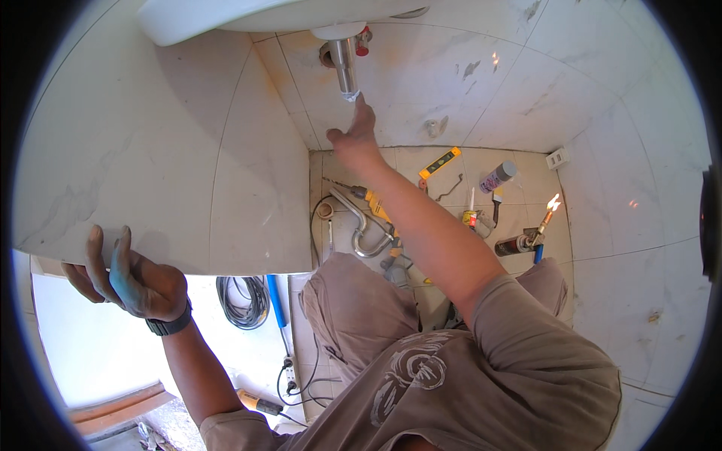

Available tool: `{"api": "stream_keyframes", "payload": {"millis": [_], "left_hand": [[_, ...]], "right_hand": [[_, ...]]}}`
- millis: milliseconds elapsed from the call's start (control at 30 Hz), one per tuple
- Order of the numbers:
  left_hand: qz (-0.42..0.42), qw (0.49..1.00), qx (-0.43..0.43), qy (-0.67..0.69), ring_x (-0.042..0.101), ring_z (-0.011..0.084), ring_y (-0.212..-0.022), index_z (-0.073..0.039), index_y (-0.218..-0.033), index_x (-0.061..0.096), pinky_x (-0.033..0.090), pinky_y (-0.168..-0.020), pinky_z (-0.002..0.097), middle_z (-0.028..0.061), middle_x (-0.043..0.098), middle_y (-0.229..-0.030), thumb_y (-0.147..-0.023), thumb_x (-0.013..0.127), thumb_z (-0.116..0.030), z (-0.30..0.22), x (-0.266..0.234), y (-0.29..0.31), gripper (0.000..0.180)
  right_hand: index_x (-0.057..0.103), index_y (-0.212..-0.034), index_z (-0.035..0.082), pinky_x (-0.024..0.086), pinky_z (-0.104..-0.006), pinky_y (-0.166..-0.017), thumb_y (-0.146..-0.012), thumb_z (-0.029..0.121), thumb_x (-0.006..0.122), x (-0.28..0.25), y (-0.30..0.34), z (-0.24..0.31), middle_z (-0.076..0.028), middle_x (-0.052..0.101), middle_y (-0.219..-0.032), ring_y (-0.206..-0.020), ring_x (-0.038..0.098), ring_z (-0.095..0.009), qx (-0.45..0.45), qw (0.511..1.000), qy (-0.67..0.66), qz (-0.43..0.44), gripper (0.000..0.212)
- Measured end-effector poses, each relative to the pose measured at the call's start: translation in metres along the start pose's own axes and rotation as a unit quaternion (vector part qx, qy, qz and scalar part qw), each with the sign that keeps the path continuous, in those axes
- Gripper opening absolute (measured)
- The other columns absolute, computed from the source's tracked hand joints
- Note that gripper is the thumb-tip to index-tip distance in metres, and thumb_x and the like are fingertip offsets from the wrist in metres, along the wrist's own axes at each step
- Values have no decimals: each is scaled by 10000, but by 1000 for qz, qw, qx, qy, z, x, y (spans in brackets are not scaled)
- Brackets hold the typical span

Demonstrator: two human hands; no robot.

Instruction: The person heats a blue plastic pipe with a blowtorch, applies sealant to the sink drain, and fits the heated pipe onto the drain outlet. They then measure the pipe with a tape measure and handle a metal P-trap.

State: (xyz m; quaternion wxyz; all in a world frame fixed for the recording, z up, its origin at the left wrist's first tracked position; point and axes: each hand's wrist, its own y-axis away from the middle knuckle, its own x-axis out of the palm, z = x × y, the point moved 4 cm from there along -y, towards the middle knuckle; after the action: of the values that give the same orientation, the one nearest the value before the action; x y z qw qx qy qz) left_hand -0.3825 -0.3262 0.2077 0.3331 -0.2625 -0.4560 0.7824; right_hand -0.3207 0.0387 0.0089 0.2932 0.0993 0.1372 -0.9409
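Observation:
Under the white sink (218, 19), a chrome drain pipe (344, 66) hangs down with white wrapping (350, 96) at its lower end. My right hand (356, 137) reaches up to that end, index finger stretched against or just beside the wrapping and thumb out to the left. I see nothing held in it; its palm side is partly hidden. Well to the left, my left hand (139, 276) rests on the lower edge of the tiled partition (173, 165), its fingers apart and smudged bluish. A red valve part (363, 42) sits beside the pipe.
On the tiled floor lie a yellow drill (374, 201), a curved chrome trap (364, 242), a yellow spirit level (440, 162) and a spray can (498, 177). A gas torch (513, 245) burns with an open flame (554, 202) near my knee. Cable coil (243, 302) lies left.

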Motion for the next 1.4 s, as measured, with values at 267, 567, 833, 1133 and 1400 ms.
{"api": "stream_keyframes", "payload": {"millis": [267,567,833,1133,1400], "left_hand": [[6,1000,13,-16,359,349,-1464,-218,-1139,635,348,-1213,564,50,631,-1376,-664,951,-451,-2,0,-3,616],[15,1000,14,-18,306,351,-1498,-214,-1156,624,286,-1244,568,75,634,-1368,-685,945,-422,-5,1,-8,607],[19,999,19,-19,296,353,-1502,-227,-1171,630,308,-1239,564,60,630,-1378,-715,934,-358,-1,0,-3,563],[43,999,3,-21,300,346,-1497,-230,-1173,638,336,-1228,564,49,611,-1398,-724,934,-347,-1,-2,-2,550],[35,999,2,-41,311,339,-1492,-227,-1143,654,347,-1221,568,49,633,-1368,-728,930,-409,4,-1,1,530]], "right_hand": [[33,-1613,-23,285,-460,-1234,-881,139,655,15,22,13,-323,123,-1621,-1507,227,-490,12,997,43,59,974],[72,-1641,81,325,-471,-1192,-878,76,662,-4,1,-1,-257,202,-1642,-1496,328,-403,85,971,-223,-20,965],[86,-1648,107,285,-502,-1207,-852,75,682,5,-13,-3,-256,201,-1644,-1479,335,-404,104,943,-315,12,995],[202,-1624,85,318,-559,-1159,-828,103,683,-20,18,-6,-289,198,-1587,-1411,381,-459,-62,984,161,-44,930],[314,-1579,80,379,-427,-1170,-826,108,691,-33,-38,-20,-265,278,-1560,-1400,416,-411,-47,997,40,-35,842]]}}
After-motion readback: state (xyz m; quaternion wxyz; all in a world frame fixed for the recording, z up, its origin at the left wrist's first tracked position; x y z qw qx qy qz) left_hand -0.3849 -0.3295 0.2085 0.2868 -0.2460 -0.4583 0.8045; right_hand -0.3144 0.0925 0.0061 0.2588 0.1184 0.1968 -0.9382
